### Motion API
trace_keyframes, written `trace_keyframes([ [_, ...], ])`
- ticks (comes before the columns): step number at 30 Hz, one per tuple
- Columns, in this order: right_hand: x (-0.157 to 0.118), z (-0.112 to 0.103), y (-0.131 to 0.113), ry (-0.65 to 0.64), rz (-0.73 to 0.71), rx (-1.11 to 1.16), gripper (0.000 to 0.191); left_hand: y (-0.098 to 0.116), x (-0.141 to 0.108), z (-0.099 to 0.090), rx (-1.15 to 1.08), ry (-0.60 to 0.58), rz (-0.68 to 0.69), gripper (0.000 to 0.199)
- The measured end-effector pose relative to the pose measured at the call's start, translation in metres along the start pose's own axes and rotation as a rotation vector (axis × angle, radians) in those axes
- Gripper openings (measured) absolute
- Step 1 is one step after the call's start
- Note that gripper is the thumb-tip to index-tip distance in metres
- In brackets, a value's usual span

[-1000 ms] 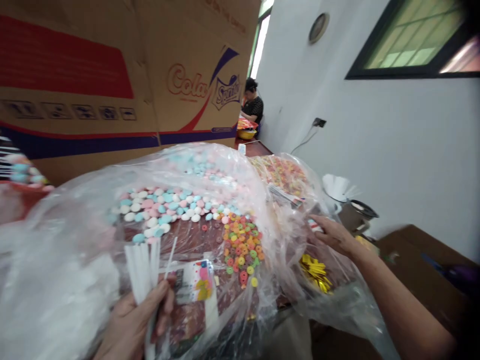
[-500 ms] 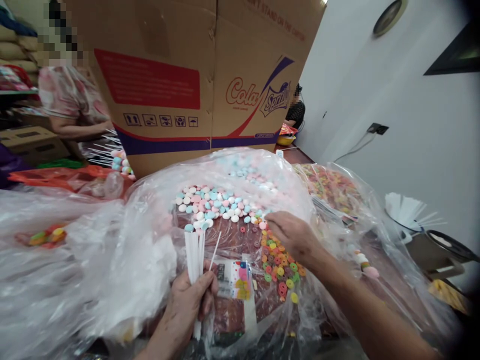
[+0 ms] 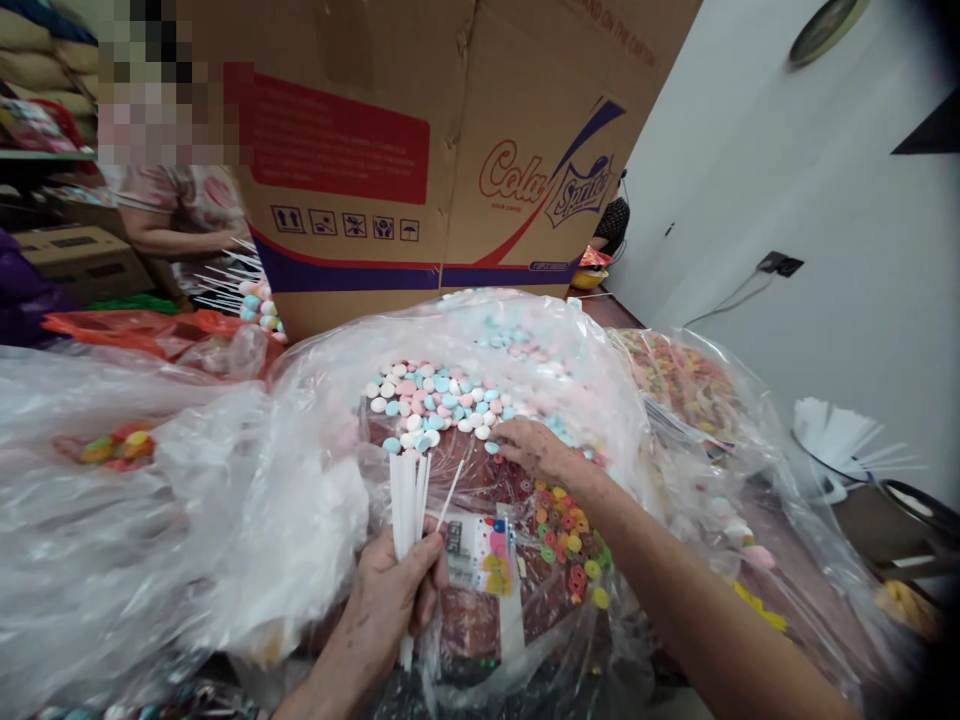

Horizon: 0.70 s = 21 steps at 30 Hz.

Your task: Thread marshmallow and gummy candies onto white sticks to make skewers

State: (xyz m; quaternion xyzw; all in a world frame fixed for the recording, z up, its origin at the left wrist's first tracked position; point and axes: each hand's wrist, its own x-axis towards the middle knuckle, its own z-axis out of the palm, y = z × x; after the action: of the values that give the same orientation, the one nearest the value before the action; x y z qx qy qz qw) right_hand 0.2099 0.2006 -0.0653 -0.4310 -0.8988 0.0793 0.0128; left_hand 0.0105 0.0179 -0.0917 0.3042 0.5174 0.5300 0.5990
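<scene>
At lower centre, the left hand (image 3: pixel 399 585) has fingers closed round white sticks (image 3: pixel 407 500); mid-frame, the right hand (image 3: pixel 534 450) bends its fingers beside pastel candies (image 3: pixel 424 398), any hold hidden. Steady sticks, light pinch probably work best.

A pale wall (image 3: pixel 840 200) is running along the right side, carrying a dark socket (image 3: pixel 780 263) with a cable (image 3: pixel 724 308) trailing below and a round, dark-rimmed fixture (image 3: pixel 825 32) higher up. A large brown carton (image 3: pixel 450 130) is filling much of the background beyond the near part of the reddish-brown bench (image 3: pixel 619 311). At far left, sacks (image 3: pixel 34 70) are lying stacked above a shelf (image 3: pixel 46 155).
</scene>
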Motion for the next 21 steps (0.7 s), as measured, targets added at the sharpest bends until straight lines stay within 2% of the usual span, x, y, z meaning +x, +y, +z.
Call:
trace_keyframes([
  [3,-0.005,-0.010,0.004,0.002,0.098,-0.036,0.027,-0.001,-0.001,-0.001,-0.012,-0.007,-0.005,0.044],
  [6,-0.012,-0.014,0.006,-0.021,0.175,-0.084,0.022,-0.002,-0.002,-0.001,-0.027,0.008,0.001,0.041],
  [11,-0.022,-0.008,-0.004,-0.043,0.215,-0.130,0.015,0.002,-0.004,0.002,-0.019,0.013,0.013,0.041],
  [21,-0.028,-0.006,-0.019,0.025,0.212,-0.098,0.019,0.002,-0.002,0.002,-0.021,0.020,-0.015,0.038],
])
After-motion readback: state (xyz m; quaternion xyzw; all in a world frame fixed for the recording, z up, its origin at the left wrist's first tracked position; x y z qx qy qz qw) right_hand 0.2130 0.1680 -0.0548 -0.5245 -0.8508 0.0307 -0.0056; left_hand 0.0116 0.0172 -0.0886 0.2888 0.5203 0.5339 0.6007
